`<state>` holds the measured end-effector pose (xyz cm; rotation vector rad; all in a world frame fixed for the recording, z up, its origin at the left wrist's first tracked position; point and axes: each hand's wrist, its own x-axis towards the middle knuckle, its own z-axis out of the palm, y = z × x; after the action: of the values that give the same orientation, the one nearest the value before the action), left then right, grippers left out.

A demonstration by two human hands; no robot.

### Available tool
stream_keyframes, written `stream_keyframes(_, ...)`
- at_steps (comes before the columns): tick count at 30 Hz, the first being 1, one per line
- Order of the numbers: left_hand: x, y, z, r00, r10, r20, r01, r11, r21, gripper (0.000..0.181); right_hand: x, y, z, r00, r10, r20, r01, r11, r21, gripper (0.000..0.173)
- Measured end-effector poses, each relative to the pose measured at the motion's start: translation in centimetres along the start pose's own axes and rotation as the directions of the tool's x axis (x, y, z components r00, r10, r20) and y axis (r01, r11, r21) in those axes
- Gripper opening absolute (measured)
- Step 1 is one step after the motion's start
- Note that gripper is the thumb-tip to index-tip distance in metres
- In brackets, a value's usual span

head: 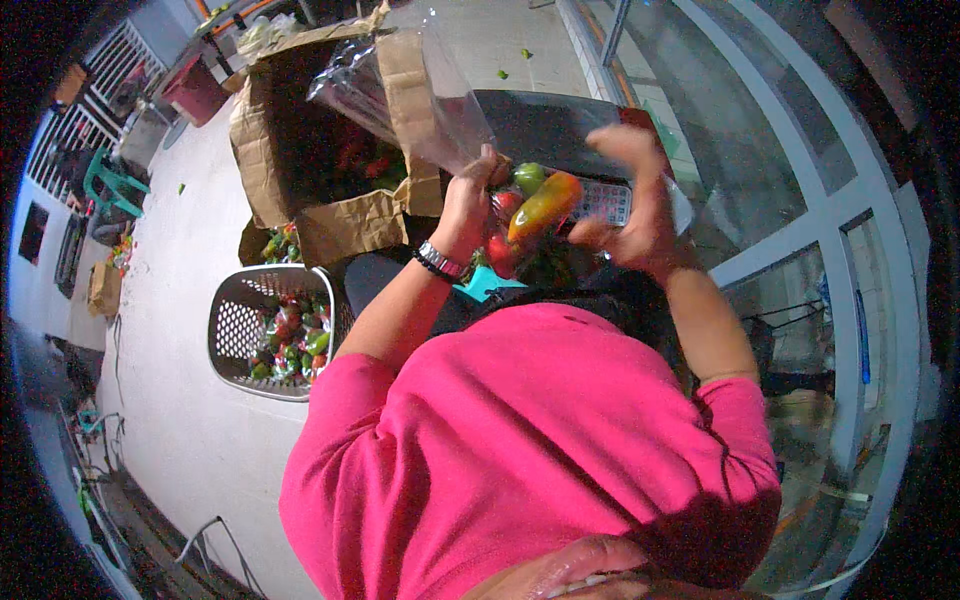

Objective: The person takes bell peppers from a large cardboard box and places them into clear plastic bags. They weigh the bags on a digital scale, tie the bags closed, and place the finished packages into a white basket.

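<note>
My left hand (471, 196), with a watch at its wrist, grips the gathered neck of a clear plastic bag (442, 97). Peppers show beneath that hand: a long orange and green pepper (546, 204), a green one (529, 178) and red ones (507, 202). To their right my right hand (626, 199) is blurred, its fingers apart and nothing seen between them. Behind the peppers lies a device with rows of light keys, perhaps a scale (602, 202). Something turquoise (487, 283) shows at my lap. Whether the bag encloses all the peppers, I cannot tell.
A large brown paper sack (352, 225) with peppers inside stands at the upper left. Below it is a plastic basket (225, 356) of bagged peppers. A glass door frame (829, 217) runs along the right. Farther left stand a green chair (112, 184) and a red bin (196, 90).
</note>
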<state>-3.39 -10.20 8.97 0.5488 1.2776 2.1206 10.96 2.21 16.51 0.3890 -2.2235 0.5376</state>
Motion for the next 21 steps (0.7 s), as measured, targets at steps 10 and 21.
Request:
stream_keyframes(10,0.9,-2.7,-0.6,0.965,0.263,-0.019,-0.205,0.792,0.576,0.032,-6.1,4.2,7.8,0.999,-0.034,0.007,0.034,0.994,-0.108,0.063)
stream_keyframes(21,2.3,-3.6,-4.1,0.634,0.575,0.518,-0.59,-0.073,0.804,0.021,-6.4,2.2,6.9,0.345,0.724,0.597,-0.561,-0.351,0.75,0.037)
